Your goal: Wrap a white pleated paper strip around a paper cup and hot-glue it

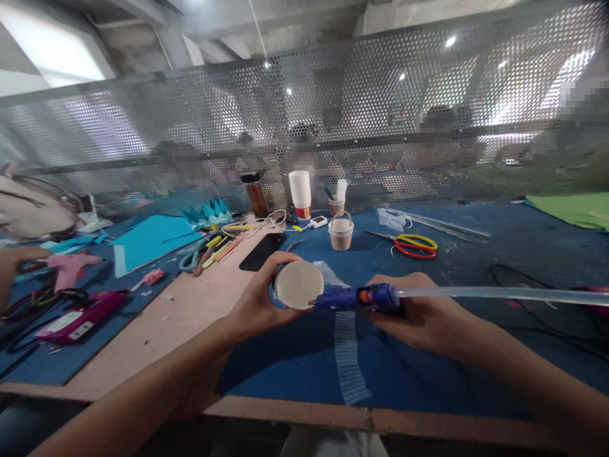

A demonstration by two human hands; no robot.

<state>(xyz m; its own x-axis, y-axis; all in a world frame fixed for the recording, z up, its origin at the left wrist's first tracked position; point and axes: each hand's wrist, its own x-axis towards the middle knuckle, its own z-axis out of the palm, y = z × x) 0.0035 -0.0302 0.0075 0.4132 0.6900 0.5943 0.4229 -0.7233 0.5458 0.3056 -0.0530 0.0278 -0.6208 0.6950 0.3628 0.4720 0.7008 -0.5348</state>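
My left hand (266,291) is wrapped round a paper cup (299,285), whose round opening faces me. In my right hand (413,311) is a blue glue gun (352,297), its nozzle at the right side of the cup's rim; whether it touches cannot be told. A long clear glue stick (495,292) sticks out of the gun's back end toward the right. Below the gun, a strip of pale ribbed material (351,355) lies on the blue mat, its upper part passing behind the gun and cup.
Beyond the cup stand a small handled basket (341,235), a stack of paper cups (300,193) and a dark bottle (255,195). Scissors (415,245) lie to the right, a phone (262,251) to the left. At far left, another person's hand (19,260) is by a pink glue gun (69,270).
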